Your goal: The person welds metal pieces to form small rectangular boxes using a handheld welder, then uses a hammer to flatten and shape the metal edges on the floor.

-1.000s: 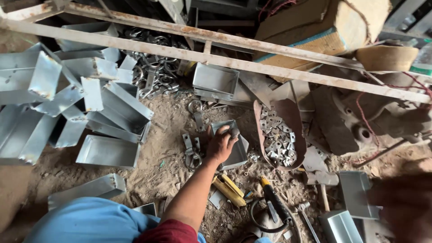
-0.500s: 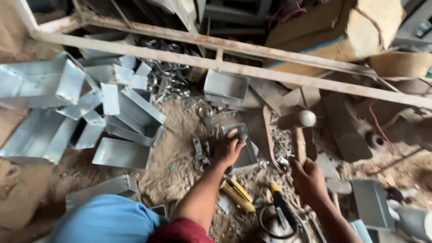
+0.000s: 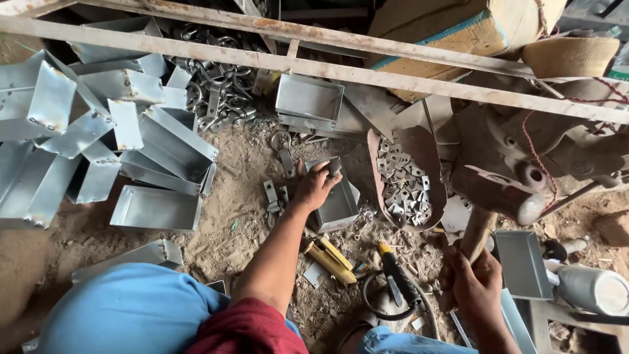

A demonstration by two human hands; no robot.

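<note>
The small grey folded sheet-metal tray (image 3: 337, 200) lies on the sandy ground, its long axis running away from the person. The left hand (image 3: 316, 185) presses on its near-left rim, fingers curled over the edge. To its right and well apart, the right hand (image 3: 475, 282) is closed round the wooden handle of a heavy rusty-headed hammer (image 3: 498, 193), raised above the tray's level.
</note>
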